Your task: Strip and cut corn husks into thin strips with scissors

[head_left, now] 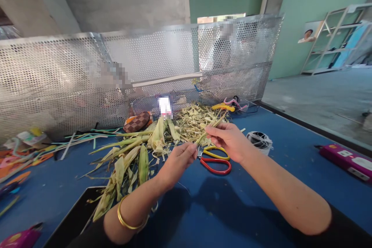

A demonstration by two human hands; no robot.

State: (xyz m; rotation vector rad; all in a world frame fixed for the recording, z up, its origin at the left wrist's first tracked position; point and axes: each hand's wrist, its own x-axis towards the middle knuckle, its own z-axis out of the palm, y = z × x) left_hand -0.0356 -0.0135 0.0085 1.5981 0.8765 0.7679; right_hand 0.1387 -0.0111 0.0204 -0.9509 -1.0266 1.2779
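Note:
A thin strip of dried corn husk (202, 138) stretches between my two hands, over the blue table. The fingers of my left hand (180, 159) pinch its near end. My right hand (228, 139) is closed on it farther along, and its tip sticks out above. Just below and between the hands lie scissors (216, 172) with one red and one yellow handle; their blades are partly hidden by my left hand. A heap of shredded husk (193, 118) spreads behind the hands. Whole corn husks (143, 164) lie left of my left hand, some over a black tray (72, 211).
A roll of pale cord (258, 141) stands right of my right arm. Purple boxes (344, 161) lie at the right edge and near left. Coloured strips (84, 137) and a checkered pouch (138, 121) are at the left. A perforated metal screen (151, 54) closes off the back.

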